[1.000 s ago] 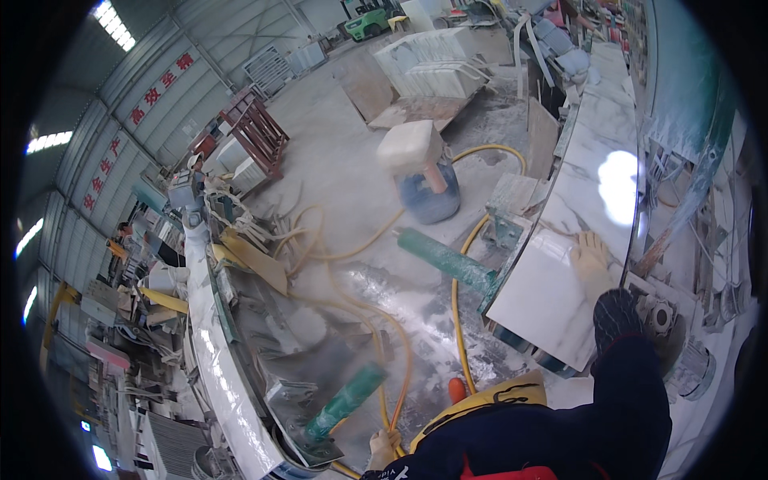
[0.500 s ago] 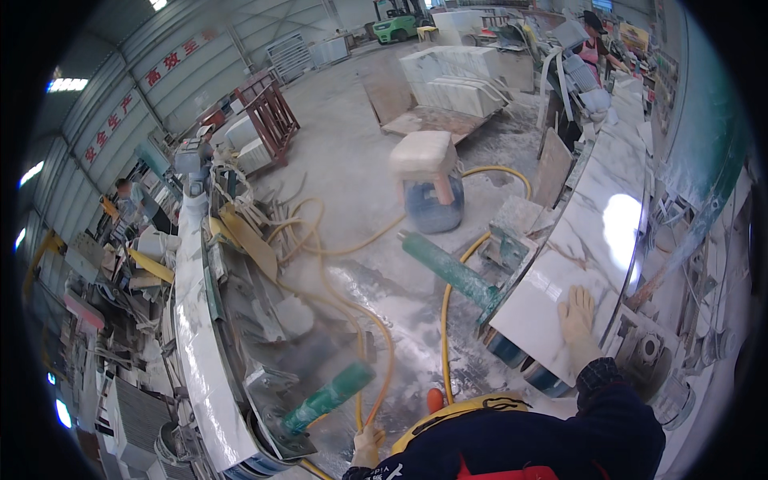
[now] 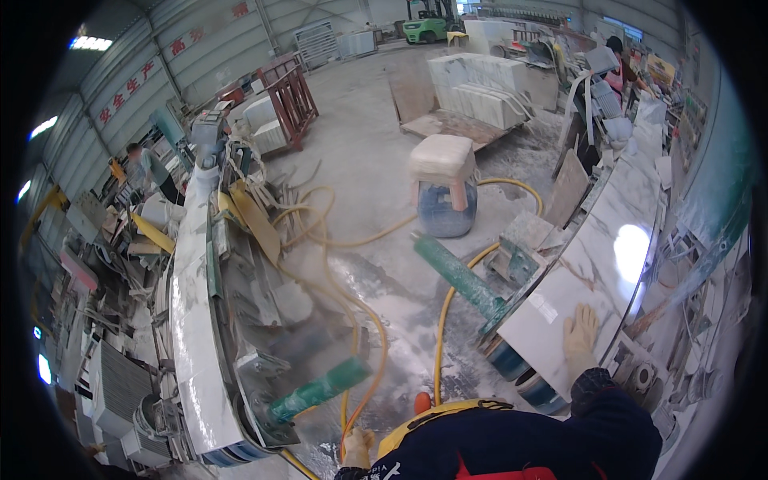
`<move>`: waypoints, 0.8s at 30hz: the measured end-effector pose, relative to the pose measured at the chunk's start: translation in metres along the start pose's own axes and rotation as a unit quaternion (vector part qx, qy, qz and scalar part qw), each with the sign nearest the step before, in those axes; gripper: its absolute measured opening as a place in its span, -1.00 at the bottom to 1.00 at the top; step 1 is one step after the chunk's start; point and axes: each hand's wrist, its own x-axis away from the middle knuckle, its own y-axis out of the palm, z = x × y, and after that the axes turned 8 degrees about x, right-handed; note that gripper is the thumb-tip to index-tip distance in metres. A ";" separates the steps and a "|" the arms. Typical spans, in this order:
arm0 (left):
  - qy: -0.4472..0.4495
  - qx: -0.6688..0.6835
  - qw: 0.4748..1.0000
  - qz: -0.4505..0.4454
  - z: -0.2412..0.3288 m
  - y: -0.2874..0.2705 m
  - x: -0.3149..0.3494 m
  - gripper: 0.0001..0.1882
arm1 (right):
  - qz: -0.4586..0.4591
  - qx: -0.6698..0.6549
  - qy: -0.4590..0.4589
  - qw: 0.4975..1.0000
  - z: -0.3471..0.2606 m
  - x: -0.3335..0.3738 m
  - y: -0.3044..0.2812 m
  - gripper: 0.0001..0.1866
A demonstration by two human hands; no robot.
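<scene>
My right hand (image 3: 581, 336), in a pale glove, lies flat on the white grey-veined marble slab (image 3: 596, 260) to my right, fingers stretched out. At the lower edge, my left hand (image 3: 358, 446), also gloved, is closed around a yellow-orange hose (image 3: 382, 346) that runs down to it from the floor. The hose's lower end is hidden behind my hand and body. A yellow apron (image 3: 400, 428) and dark sleeves cover my front. Close by my left hand, a green cylinder (image 3: 324, 390) juts out from the left bench.
Another long marble strip (image 3: 186, 344) lies along the left bench. A padded stool top (image 3: 442, 158) rests on a blue drum (image 3: 446, 210) ahead. Hoses cross the wet floor. Marble blocks (image 3: 480, 84), a red rack (image 3: 290, 100) and a green forklift (image 3: 428, 29) stand farther off; people work at both sides.
The view has swung slightly left, so the scene sits farther right. My right hand remains flat on the slab, and my left hand remains at the hose.
</scene>
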 end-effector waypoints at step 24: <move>0.016 -0.021 1.000 -0.012 0.001 0.002 -0.010 -0.66 | 0.001 0.008 0.014 1.000 0.008 -0.013 0.001 -0.40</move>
